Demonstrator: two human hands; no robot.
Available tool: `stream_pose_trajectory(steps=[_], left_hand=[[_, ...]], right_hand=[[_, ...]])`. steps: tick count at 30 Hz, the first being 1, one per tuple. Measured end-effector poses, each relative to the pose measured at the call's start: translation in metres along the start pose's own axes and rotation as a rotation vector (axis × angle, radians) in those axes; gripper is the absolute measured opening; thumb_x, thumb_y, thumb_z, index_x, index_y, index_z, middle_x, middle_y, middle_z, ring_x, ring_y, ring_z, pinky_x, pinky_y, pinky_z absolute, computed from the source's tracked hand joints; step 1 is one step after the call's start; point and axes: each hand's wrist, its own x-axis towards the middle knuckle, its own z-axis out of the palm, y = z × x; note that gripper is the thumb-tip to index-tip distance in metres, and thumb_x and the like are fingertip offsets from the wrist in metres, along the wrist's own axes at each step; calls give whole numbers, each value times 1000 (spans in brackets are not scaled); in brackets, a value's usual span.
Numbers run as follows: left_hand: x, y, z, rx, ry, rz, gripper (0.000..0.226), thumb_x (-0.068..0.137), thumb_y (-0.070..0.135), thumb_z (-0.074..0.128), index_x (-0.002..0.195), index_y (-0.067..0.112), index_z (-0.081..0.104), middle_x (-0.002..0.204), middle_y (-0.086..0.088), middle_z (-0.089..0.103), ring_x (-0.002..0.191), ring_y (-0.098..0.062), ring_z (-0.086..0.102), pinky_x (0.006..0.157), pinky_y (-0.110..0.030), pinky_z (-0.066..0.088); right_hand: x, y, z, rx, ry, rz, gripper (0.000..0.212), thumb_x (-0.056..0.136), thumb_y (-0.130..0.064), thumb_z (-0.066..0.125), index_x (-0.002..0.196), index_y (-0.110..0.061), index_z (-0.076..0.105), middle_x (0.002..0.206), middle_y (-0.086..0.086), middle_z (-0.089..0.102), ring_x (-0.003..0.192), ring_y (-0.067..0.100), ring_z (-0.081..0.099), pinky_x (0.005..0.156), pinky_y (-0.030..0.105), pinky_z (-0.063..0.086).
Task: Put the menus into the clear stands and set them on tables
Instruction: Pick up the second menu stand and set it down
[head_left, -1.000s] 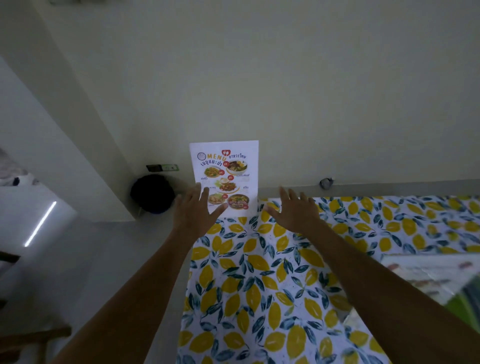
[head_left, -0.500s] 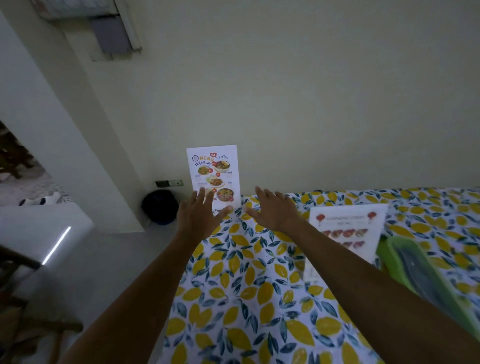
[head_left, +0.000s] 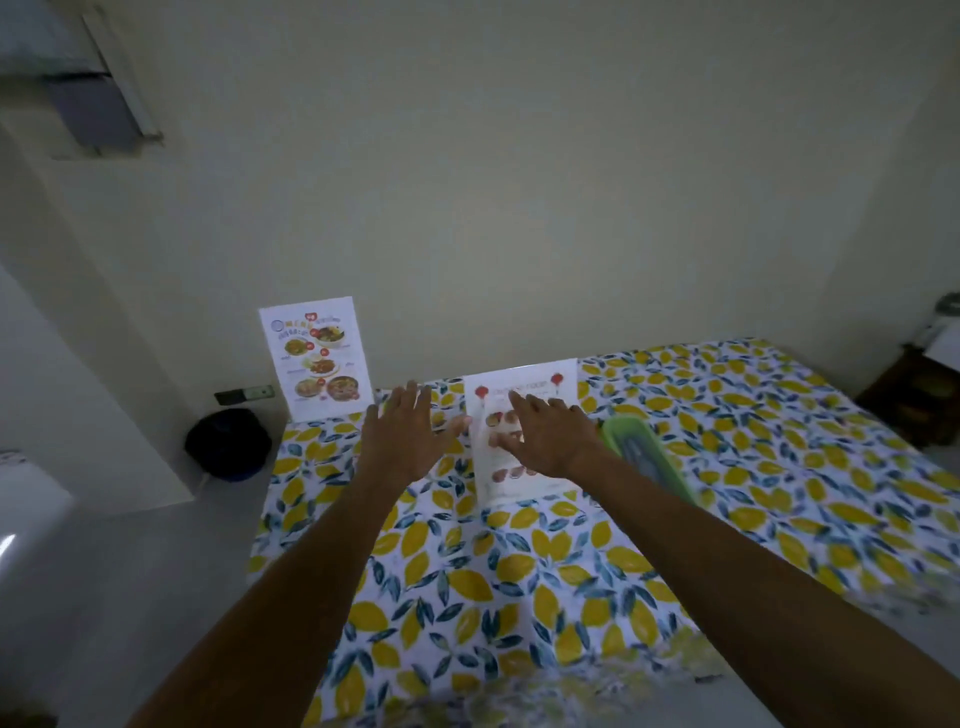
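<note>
A white food menu in a clear stand (head_left: 317, 358) stands upright at the table's far left corner, against the wall. A second menu with red lanterns (head_left: 522, 431) stands upright in the middle of the table. My left hand (head_left: 402, 436) is spread open just left of this second menu, its thumb near the menu's left edge. My right hand (head_left: 550, 436) is spread open in front of the menu's face and hides part of it. Neither hand grips anything. The lemon-print tablecloth (head_left: 519, 571) covers the table.
A green tray (head_left: 649, 457) lies on the table just right of the second menu, partly behind my right forearm. A black round object (head_left: 228, 444) sits on the floor left of the table, under a wall socket (head_left: 244, 395). Dark furniture (head_left: 914, 400) stands at the far right.
Both hands have left the corner menu and moved right to the lantern menu. The view has swung right, so the corner menu now sits further left.
</note>
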Motion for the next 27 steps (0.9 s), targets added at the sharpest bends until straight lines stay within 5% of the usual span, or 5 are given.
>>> stream_pose_trajectory(steps=[14,17,22,27], left_hand=[[64,32,78,16,-86,-31,111,73,87,8,149,8,27,157,-10,30,143,-26,30,110,-54,30],[91,28,101,-13,-167,-74,106,76,88,23,149,12,28,155,-8,35,140,-27,35,108,-54,29],[124,28,126,-183,-189,26,67,77,73,58,127,27,56,114,1,72,95,-19,69,76,-34,56],[155,24,123,-284,-219,16,53,83,54,67,126,24,61,110,-1,73,91,-20,69,62,-25,47]], right_hand=[[36,121,58,41,-96,229,86,90,-69,38,152,-11,22,145,17,47,129,38,49,103,51,40],[72,136,80,96,-137,272,89,89,-66,46,151,-8,19,147,20,45,129,40,49,103,52,41],[123,150,105,200,-173,264,72,85,-59,60,135,-10,41,128,17,59,118,35,57,95,47,50],[157,164,100,245,-193,229,63,83,-63,61,123,-15,52,117,10,66,105,29,63,86,43,53]])
